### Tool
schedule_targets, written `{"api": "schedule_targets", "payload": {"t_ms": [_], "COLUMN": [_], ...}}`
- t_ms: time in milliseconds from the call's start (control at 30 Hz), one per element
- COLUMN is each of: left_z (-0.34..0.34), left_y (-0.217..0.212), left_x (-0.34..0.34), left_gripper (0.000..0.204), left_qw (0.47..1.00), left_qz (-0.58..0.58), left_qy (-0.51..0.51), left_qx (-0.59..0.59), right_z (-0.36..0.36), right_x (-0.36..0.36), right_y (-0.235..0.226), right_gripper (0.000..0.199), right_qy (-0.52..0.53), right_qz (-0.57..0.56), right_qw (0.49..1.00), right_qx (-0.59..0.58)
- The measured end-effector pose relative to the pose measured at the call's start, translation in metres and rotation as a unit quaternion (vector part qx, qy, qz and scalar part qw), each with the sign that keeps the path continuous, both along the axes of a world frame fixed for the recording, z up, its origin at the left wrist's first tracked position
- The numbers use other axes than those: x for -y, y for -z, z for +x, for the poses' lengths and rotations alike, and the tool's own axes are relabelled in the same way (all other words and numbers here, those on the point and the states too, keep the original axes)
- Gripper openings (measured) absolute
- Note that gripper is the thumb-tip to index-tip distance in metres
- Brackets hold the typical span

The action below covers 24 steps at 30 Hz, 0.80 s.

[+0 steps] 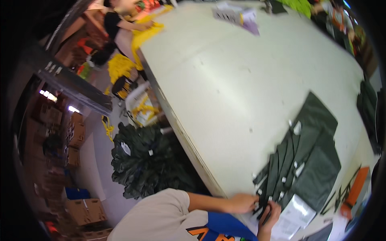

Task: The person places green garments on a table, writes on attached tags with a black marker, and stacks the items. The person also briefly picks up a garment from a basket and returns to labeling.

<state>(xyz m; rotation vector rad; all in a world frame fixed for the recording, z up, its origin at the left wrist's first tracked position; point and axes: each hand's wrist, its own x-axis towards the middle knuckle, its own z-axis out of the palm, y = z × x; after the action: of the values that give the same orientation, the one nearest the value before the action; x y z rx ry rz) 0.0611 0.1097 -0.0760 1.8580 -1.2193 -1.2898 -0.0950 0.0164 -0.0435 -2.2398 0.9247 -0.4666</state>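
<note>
Table: large, pale, tilted across the view; near edge runs down to the person's chest. Most of its top is bare.

Pile: heap of dark fabric on the floor left of the table, well apart from the hands.

Stack: dark green cut pieces fanned on the table's near right part, small white tags showing among them. Lower ends of the strips reach the near edge, where both hands work.

Paper: white sheet just right of the right hand, partly under the stack.

Orange tool: at the far right edge, apart from the hands; kind not clear.

Left hand: laid flat at the table edge, fingers reaching into the strip ends. Whether it pinches one cannot be told; the frame is blurred.

Right hand: curled at the same strip ends, seemingly closed around one or more, though the hold is not clearly shown.

Risks, as judged:
- Strips overlap closely; a pull on one may drag its neighbours and disorder the fan
- Strip ends lie at the very edge; loosened pieces could slide off to the floor
- Tags may shift or detach if pieces are rubbed together
- Paper could be swept off with the fabric
</note>
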Motion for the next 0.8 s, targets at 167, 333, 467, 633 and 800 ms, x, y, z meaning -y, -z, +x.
{"api": "schedule_targets", "payload": {"t_ms": [167,333,467,633,800], "left_z": [-0.018,-0.012,-0.024,-0.032,-0.034], "left_y": [0.019,0.020,0.043,0.062,0.058], "left_x": [0.006,0.014,0.013,0.013,0.008], "left_gripper": [0.025,0.027,0.030,0.028,0.023], "left_qw": [0.999,1.000,0.998,0.997,0.994], "left_qz": [-0.006,0.004,-0.033,-0.036,-0.046], "left_qy": [-0.031,-0.019,-0.053,-0.065,-0.100], "left_qx": [0.023,-0.013,-0.007,-0.018,-0.013], "right_z": [-0.016,-0.007,-0.014,-0.024,-0.026], "right_x": [0.001,-0.005,-0.009,-0.011,-0.013], "right_y": [0.023,-0.003,0.001,0.020,0.027], "right_gripper": [0.027,0.031,0.039,0.044,0.047], "right_qy": [-0.101,-0.045,-0.006,0.019,0.011], "right_qz": [-0.140,-0.210,-0.256,-0.261,-0.279], "right_qw": [0.985,0.977,0.964,0.962,0.956], "right_qx": [0.030,-0.011,-0.071,-0.075,-0.093]}}
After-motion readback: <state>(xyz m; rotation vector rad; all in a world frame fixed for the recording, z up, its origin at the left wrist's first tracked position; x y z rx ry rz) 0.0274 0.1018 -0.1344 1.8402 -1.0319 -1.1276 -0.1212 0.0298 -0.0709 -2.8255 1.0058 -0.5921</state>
